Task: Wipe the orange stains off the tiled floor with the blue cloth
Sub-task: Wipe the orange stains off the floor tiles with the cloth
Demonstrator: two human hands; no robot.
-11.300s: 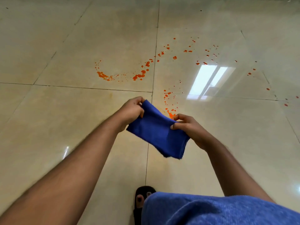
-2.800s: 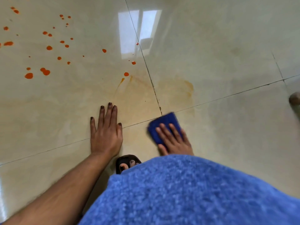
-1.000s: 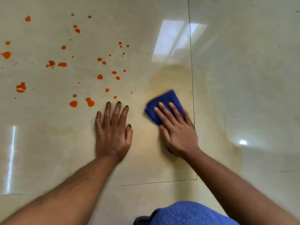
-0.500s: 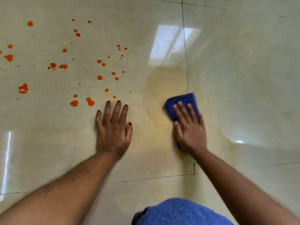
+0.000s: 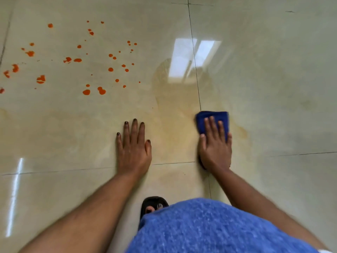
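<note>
two hands flat on the tiled floor, nothing else doing the work. right hand pressing down on the blue cloth, fingers straight and laid over it, so an open grip, no pinch or curl round the fabric. cloth folded small, far edge poking out past the fingertips, sitting just right of the grout line running away from the camera. bit blurry on the cloth's right edge.

left hand spread palm-down on bare tile, holding nothing, fingers straight and close together, dark polish on the nails. well apart from the cloth, with a pale yellowish smear on the tile between the two hands and up toward the window glare. another faint smear edge just right of the cloth.

plenty of orange stains up in the left part of the view, scattered drops and a few bigger blobs, all on the tile beyond and left of the left hand, none touching the cloth. closest blobs sitting beyond the left hand's fingertips, off to the left.

down at the bottom, blue fuzzy clothing filling the lower middle, and a dark sandal with toes peeking out just left of it, between the two forearms.
</note>
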